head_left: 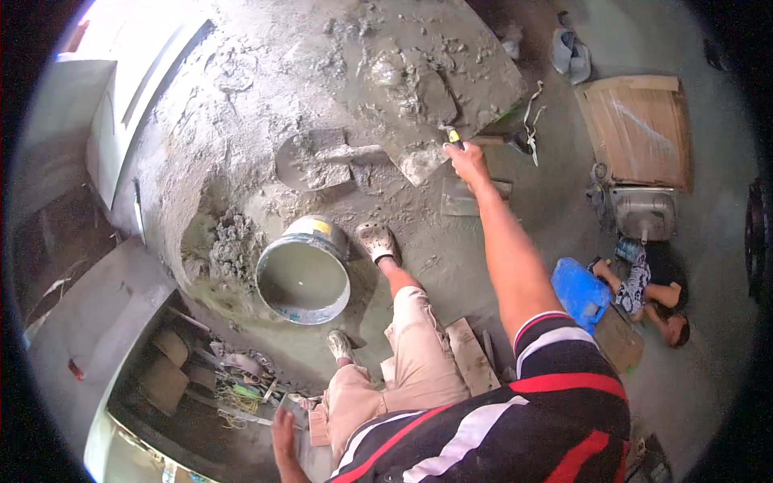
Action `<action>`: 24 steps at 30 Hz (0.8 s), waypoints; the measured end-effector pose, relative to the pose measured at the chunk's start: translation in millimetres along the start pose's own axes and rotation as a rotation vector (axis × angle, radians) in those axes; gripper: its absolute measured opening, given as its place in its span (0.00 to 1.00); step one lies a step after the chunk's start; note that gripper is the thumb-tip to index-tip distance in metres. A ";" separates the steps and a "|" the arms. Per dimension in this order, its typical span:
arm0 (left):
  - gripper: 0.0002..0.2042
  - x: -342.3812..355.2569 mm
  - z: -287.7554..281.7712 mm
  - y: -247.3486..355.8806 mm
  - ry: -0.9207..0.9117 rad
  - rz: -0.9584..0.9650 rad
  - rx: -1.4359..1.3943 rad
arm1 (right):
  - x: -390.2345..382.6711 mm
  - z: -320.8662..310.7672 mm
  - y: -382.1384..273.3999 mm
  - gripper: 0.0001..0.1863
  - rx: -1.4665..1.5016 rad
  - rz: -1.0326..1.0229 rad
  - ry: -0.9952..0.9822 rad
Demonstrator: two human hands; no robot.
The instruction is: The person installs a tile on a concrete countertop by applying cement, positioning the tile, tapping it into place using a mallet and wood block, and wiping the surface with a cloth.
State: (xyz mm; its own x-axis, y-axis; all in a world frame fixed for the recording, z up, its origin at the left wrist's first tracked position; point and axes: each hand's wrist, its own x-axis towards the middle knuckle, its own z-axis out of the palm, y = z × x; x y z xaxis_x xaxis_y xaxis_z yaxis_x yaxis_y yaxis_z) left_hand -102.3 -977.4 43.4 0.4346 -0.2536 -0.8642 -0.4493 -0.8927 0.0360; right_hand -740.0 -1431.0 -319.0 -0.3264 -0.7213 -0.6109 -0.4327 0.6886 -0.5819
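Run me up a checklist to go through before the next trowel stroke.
1. Trowel gripped by its handle: ok, in the right hand.
2. Wet mortar at the blade: ok, the blade is on it.
3. Left hand free: cannot tell; it is low in view, its grip unclear.
4. Bucket upright: ok, with grey liquid inside.
5. Right clog well away from the bucket: not ok, it is close beside it.
6. Shovel clean: not ok, mortar clings to it.

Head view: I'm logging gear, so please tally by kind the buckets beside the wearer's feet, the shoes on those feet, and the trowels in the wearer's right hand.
Buckets: 1
Shoes: 2
Trowels in the right hand: 1
Total: 4
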 end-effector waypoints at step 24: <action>0.27 272.4 420.5 578.3 -0.598 0.300 -0.889 | -90.4 -25.0 218.3 0.23 -0.453 0.052 0.215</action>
State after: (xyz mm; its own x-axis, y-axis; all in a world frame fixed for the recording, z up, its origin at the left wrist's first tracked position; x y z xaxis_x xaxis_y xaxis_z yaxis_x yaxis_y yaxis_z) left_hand -572.0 -1406.1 -382.1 -0.1521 -0.4972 -0.8542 0.3505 -0.8352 0.4237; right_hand -826.0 -1217.4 -377.4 -0.5020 -0.7189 -0.4809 -0.7173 0.6567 -0.2329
